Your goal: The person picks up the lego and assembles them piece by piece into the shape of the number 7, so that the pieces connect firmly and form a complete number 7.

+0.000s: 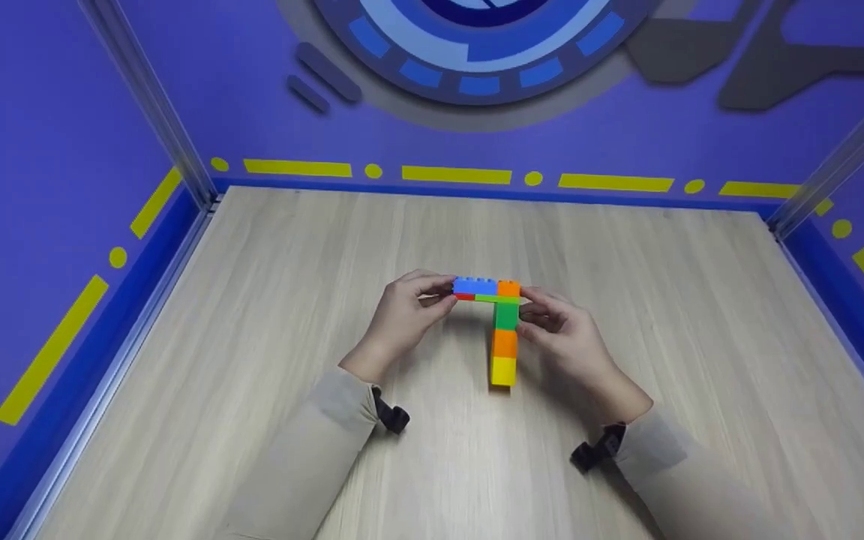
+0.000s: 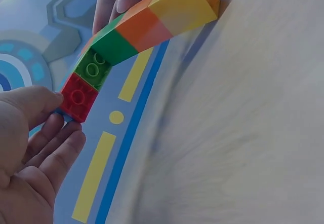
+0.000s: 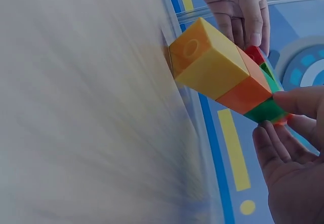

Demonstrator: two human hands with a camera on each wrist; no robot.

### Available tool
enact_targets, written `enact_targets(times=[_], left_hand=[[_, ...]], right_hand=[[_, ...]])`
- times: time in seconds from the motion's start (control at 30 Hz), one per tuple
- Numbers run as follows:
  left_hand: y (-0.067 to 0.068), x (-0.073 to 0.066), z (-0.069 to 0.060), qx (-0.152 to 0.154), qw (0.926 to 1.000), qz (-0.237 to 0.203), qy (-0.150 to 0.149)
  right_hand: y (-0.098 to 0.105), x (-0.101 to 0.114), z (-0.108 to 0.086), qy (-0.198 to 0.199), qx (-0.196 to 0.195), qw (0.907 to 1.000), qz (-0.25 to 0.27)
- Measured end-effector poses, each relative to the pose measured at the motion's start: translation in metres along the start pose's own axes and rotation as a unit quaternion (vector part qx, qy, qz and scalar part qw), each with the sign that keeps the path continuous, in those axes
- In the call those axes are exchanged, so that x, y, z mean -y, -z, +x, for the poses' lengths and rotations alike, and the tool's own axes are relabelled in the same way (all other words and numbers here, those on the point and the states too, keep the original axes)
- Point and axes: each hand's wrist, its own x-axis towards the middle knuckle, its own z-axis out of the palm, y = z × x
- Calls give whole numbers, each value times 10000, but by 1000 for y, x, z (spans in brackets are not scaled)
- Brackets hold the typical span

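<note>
A toy-brick structure [image 1: 505,343] has a column of yellow, orange and green bricks, with an arm reaching left from its top. On that arm a blue brick [image 1: 475,286] and an orange brick [image 1: 508,289] lie over a red brick [image 2: 79,97] and a light green brick [image 2: 93,71]. My left hand [image 1: 402,319] pinches the arm's far end at the blue and red bricks. With thumb and fingertips, my right hand [image 1: 571,337] grips the column's top around the green brick [image 3: 266,111]. The hollow underside of the yellow brick [image 3: 212,57] shows in the right wrist view.
A light wood-grain tabletop [image 1: 252,300] lies under both hands. Blue panels with yellow marks [image 1: 456,175] stand along its back and sides, with metal corner posts [image 1: 151,105]. Black straps [image 1: 391,412] sit on the wrists over beige sleeves.
</note>
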Motion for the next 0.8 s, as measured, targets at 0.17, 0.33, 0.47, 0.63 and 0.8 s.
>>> enact_targets(times=[0.17,0.33,0.47,0.63,0.8], left_hand=[[-2,4,-1,3,9997,86,231],[-5,8,-2,-96,9991,205,371],[-7,11,-3,-109,9982,371,462],[-9,16,-2,-86,9979,498,417],[-8,18,0,-76,9974,588,422]], right_hand=[[-1,-4,2,-187,91,9998,49],[0,-8,2,-383,282,9989,-20],[0,-11,2,-387,443,9982,-104],[0,-13,3,-269,522,9982,-126],[1,-15,6,-322,607,9974,-206]])
